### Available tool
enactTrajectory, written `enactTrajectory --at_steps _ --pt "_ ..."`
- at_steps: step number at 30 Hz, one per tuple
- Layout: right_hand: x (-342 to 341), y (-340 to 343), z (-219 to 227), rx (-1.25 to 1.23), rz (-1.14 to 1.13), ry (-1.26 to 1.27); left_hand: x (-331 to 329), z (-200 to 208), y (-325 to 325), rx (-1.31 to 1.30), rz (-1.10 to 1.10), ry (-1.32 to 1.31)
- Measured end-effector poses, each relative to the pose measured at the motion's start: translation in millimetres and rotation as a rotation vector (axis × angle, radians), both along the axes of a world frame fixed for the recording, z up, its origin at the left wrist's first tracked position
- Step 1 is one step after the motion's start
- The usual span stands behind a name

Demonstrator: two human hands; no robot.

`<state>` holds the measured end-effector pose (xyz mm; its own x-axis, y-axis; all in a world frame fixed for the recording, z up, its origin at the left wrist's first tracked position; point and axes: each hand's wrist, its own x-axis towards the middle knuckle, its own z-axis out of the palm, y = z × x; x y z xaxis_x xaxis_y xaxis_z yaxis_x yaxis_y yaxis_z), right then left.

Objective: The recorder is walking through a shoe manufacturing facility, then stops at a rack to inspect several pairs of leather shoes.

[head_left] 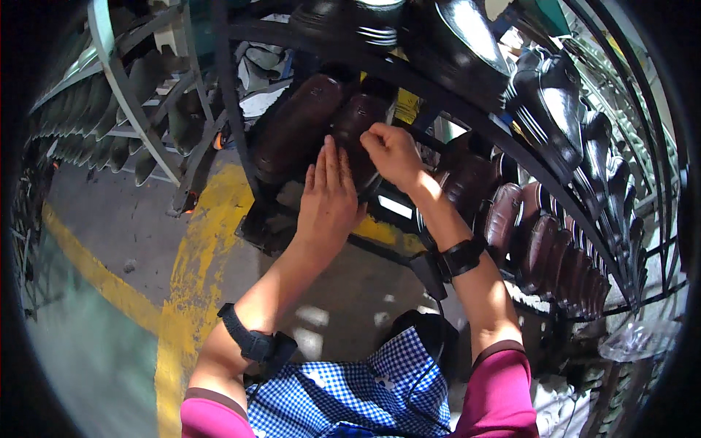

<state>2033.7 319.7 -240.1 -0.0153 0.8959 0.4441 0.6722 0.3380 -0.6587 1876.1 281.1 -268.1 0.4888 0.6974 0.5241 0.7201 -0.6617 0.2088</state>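
Observation:
Two dark brown leather shoes, a left one and a right one, lie side by side on the lower tier of a black metal rack. My left hand rests against the right one of the pair, its fingers straight and flat along the leather. My right hand is closed just beside that shoe's far right side, thumb against curled fingers. Whatever the right fingers pinch, if anything, is hidden.
More brown shoes line the lower tier to the right. Glossy black shoes fill the tier above, behind a curved black rail. Another shoe rack stands at left. Yellow lines mark the floor.

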Motion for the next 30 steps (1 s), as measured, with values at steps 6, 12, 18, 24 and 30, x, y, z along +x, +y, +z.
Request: enactTrajectory --at_steps 6,12,18,24,30 --pt "21 -68 10 -0.276 0.04 0.352 -3 3 0 0.004 0.032 -0.02" --pt "76 -114 44 -0.07 -0.361 -0.225 18 7 -13 0.03 0.005 -0.073" --pt "111 -103 46 -0.137 -0.381 -0.667 67 -8 -56 -0.036 -0.693 -0.132" --pt "111 -86 39 -0.297 -0.342 -0.799 84 -21 -57 0.106 -0.64 -0.129" --pt "103 -78 53 -0.573 -0.25 -0.683 82 -26 -55 0.189 -0.603 -0.098"
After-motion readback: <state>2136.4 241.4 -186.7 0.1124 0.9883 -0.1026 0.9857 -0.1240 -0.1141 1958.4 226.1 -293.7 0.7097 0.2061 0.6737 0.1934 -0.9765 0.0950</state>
